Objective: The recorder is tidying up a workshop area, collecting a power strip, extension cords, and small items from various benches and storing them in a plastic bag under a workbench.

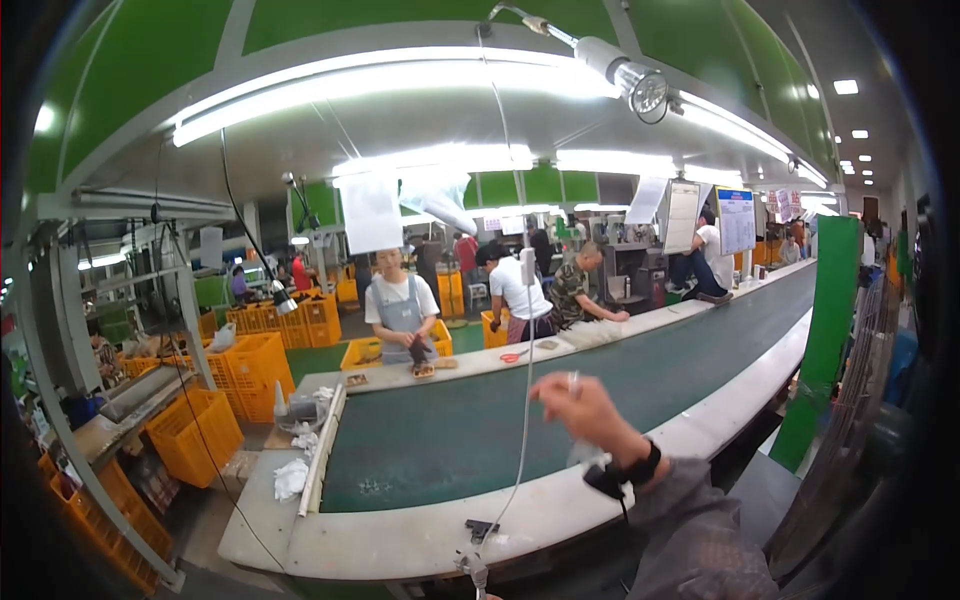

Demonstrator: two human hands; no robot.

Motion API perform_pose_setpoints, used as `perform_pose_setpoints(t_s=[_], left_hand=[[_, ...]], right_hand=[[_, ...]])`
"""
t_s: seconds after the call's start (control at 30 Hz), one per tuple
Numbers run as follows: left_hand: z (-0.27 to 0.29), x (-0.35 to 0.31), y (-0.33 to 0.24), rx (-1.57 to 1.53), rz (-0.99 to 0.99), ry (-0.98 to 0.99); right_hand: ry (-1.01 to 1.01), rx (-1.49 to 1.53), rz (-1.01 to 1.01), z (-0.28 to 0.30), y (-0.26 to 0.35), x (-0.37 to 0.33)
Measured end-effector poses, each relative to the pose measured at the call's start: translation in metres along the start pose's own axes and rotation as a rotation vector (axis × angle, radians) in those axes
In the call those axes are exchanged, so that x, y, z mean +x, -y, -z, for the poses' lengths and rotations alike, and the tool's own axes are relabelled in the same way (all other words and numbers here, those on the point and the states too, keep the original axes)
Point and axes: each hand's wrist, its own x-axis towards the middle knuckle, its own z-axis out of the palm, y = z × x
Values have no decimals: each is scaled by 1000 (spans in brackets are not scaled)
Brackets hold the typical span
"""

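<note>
Held the right hand up over the green conveyor belt, with bent fingers, just right of the hanging white cord. Could not tell, through the blur, whether gripping anything. Wore a black wristband. Saw red scissors across the belt.

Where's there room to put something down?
The green conveyor belt looks bare between the pale end rail and the white hanging cord, and again beyond the right hand, between the near ledge and far ledge. The near ledge has room left of the small black object. It's crowded around the white cloths and the red scissors.
</note>
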Motion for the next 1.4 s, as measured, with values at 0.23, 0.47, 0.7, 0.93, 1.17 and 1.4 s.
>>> perform_pose_setpoints(t_s=[0.23,0.47,0.7,0.93,1.17,1.4], left_hand=[[-22,4,-38,-180,-21,-179],[-20,24,-34,-67,-40,-321],[-14,22,-31,-86,-85,-520],[-16,23,-40,-115,-88,-631],[-14,19,-38,-140,-96,-678],[2,15,-20,-154,15,-586]], right_hand=[[-262,183,124,77,80,188],[-23,743,422,148,188,302],[-91,422,549,169,257,326],[-50,303,451,142,281,344],[429,451,511,135,276,365],[23,340,446,80,211,319]])
